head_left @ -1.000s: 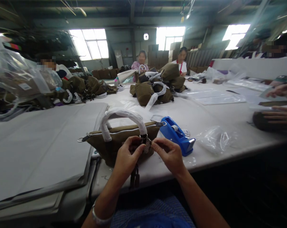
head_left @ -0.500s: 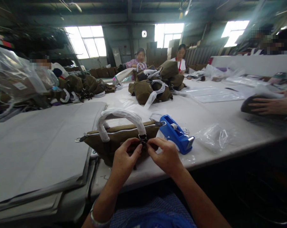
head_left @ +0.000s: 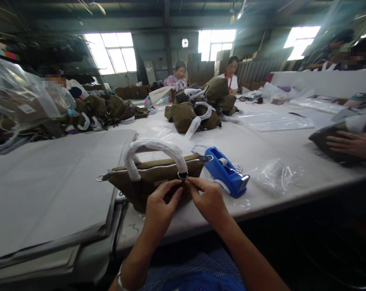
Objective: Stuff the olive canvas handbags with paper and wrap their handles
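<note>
Nearest my camera, at twelve o'clock, I have two hands: the left hand point(head_left: 160, 207) and the right hand point(head_left: 212, 203), thumb and forefinger of each pinched on a small dark fitting point(head_left: 184, 179) just under one metal ring point(head_left: 183, 175); the fingertips hide its shape from me. It sits on the front of one olive bag point(head_left: 134, 192), upright on the white table point(head_left: 246, 145) by its near edge, zip point(head_left: 158, 166) uppermost, one wrapped handle point(head_left: 157, 144) clearly arching above. The bag's long axis runs from nine o'clock to half past two, its broad front facing six; the hands cover its lower right. At one o'clock, just past its end, I see one blue tape dispenser point(head_left: 227, 173); at two, one crumpled clear plastic point(head_left: 276, 178). The white sheets point(head_left: 55, 190) at ten are cut off leftward. Farther at two, a co-worker's hand point(head_left: 354, 142) touches one dark bag point(head_left: 330, 141), both cropped. At twelve, heaped bags point(head_left: 184, 119) overlap beyond counting; past them, three bright windows point(head_left: 113, 52).
</note>
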Motion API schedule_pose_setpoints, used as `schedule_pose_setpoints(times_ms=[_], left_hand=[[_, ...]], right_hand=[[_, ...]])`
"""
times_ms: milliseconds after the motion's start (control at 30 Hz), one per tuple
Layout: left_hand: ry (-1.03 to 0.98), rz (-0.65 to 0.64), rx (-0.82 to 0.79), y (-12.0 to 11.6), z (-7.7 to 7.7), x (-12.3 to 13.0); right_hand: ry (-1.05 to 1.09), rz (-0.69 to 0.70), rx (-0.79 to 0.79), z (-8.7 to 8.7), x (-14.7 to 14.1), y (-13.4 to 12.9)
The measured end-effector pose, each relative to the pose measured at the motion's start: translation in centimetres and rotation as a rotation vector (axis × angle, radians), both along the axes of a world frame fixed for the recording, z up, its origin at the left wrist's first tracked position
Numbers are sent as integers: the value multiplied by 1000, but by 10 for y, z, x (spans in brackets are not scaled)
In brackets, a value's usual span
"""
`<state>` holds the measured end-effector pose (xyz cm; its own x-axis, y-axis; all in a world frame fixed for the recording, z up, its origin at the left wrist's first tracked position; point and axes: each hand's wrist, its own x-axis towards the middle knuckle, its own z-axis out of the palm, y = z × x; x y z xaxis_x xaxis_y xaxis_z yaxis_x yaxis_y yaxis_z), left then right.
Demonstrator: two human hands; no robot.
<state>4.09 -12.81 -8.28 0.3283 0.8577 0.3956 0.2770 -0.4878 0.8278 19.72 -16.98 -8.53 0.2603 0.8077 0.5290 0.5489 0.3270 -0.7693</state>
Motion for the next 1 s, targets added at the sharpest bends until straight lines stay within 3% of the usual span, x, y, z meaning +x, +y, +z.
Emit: schedule_pose_setpoints(times_ms=[167, 267, 433, 567, 767, 900, 1000], left_hand=[[0, -44, 30, 1, -2, -5], [-36, 17, 26, 9, 1, -4], [70, 7, 258, 22, 13, 4], [70, 1, 300, 20, 17, 3], [-132, 33, 85, 8, 16, -13], [-219, -33, -21, 5, 14, -14], [-336, -76, -136, 3, 16, -11]], right_hand=[[79, -11, -60, -5, -4, -3], [37, -9, -60, -4, -4, -2], [-33, -5, -16, -4, -2, -1], [-18, -33, 56, -8, 6, -6], [52, -196, 125, -16, 24, -12], [-110, -164, 83, -21, 34, -15], [-109, -193, 26, -19, 39, -25]])
